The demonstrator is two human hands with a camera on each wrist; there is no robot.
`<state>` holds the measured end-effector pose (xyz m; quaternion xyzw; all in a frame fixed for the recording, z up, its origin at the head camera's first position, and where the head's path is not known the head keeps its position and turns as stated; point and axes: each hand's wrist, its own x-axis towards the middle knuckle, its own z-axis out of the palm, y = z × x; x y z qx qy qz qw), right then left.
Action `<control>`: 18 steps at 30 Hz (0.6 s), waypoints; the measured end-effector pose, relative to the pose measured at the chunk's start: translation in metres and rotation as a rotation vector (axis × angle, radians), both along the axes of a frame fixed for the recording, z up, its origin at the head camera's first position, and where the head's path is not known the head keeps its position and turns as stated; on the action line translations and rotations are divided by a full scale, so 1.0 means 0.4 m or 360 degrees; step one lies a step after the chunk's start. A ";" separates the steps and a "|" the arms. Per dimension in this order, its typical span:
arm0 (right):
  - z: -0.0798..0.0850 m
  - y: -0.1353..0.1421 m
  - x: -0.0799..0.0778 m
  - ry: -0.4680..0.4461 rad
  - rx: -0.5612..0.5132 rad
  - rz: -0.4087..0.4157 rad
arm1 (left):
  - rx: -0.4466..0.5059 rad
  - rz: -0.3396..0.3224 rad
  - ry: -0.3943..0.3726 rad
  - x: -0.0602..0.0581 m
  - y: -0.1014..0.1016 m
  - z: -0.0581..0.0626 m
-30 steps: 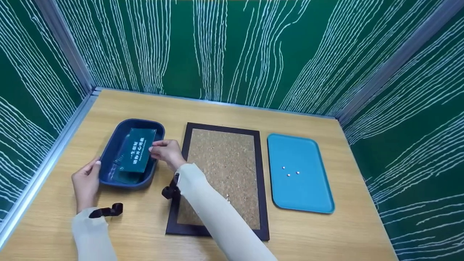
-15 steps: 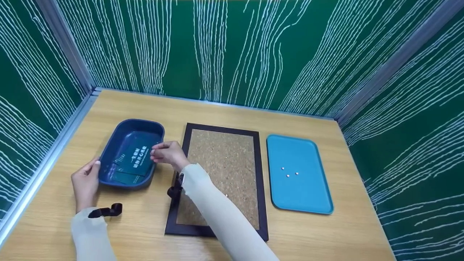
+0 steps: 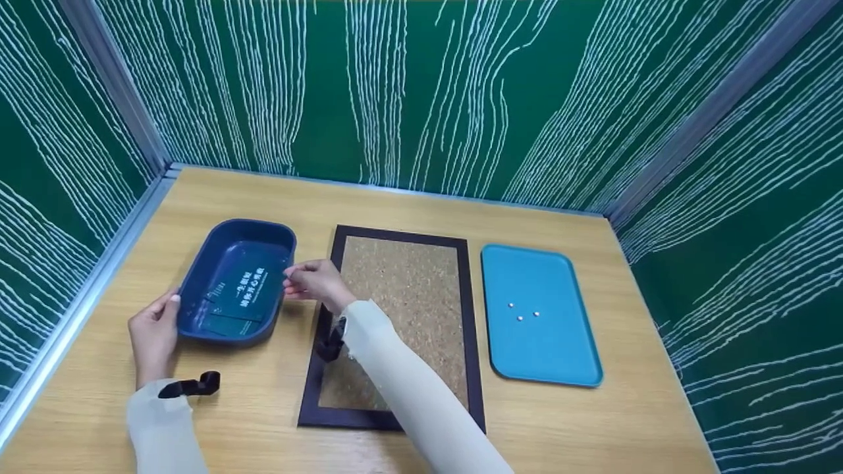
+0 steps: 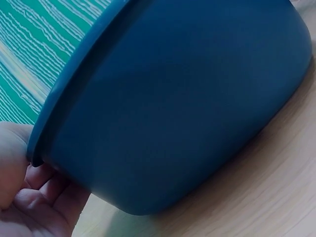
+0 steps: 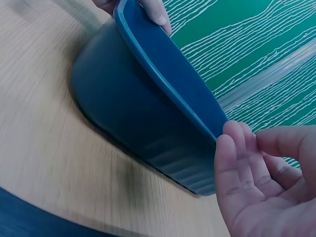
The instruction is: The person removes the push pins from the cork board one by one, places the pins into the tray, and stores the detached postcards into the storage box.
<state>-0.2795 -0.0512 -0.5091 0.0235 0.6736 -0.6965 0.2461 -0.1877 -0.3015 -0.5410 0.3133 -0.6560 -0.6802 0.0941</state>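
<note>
In the head view my left hand [image 3: 155, 332] grips the left rim of a dark blue plastic basin [image 3: 227, 229]. The thumb lies over the rim, and the left wrist view has the curled fingers [image 4: 47, 197] beneath it. A dark green card with white writing [image 3: 253, 289] lies inside, partly over another green card [image 3: 230, 324]. My right hand [image 3: 319, 284] is at the basin's right rim, thumb close to the loosely bent fingers. The right wrist view shows nothing between them [image 5: 266, 173]; whether a fingertip touches the rim, I cannot tell.
A dark-framed cork board [image 3: 402, 283] lies right of the basin, partly under my right forearm. Further right is a turquoise tray [image 3: 540, 355] with 3 tiny pale pieces [image 3: 519, 318]. Green panels with white lines [image 3: 395, 99] enclose the wooden table [image 3: 553, 434].
The green card, earlier pinched and raised by my right hand, has dropped into the basin. My right hand has moved slightly right, off the card. The left hand stays on the rim.
</note>
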 end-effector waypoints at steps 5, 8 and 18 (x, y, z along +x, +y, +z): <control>0.004 0.014 -0.003 0.0039 0.0057 0.0054 | -0.0126 -0.0068 -0.0045 -0.006 -0.005 0.005; 0.009 0.032 -0.002 0.0121 0.0161 0.0151 | -0.0193 -0.0131 -0.0049 -0.006 -0.015 0.006; 0.039 0.147 0.011 0.0480 0.0370 0.0417 | -0.0476 -0.0558 -0.0317 0.028 -0.031 0.085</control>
